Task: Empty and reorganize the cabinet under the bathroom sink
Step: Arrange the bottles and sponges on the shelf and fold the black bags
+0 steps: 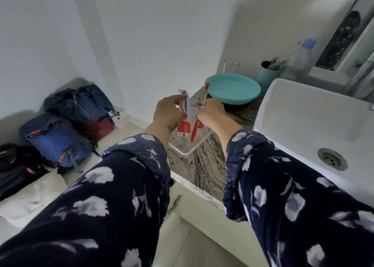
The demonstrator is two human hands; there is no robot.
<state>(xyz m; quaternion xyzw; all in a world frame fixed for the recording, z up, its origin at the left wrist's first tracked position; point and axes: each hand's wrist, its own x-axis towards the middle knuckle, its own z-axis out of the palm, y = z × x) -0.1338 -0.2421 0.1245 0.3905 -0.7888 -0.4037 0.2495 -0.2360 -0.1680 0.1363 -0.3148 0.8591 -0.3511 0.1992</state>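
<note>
My left hand [168, 112] grips a red and white toothpaste tube [183, 122], held upright above the marble counter [204, 165]. Just to its right, my right hand [211, 112] holds a red toothbrush [197, 125] with its bristle end pointing up. Both hands hover over a clear, white-rimmed plastic container [189, 151] that sits on the counter near its left edge. The two hands almost touch. Below the counter edge, the pale cabinet front [194, 216] shows, with a hinge at its upper left.
A white sink basin [303, 112] fills the right side. Behind the hands sit stacked teal bowls [232, 88], a glass [231, 66], a teal cup with cutlery [268, 75] and a water bottle [299, 58]. Backpacks [58, 139] and bags lie on the floor at left.
</note>
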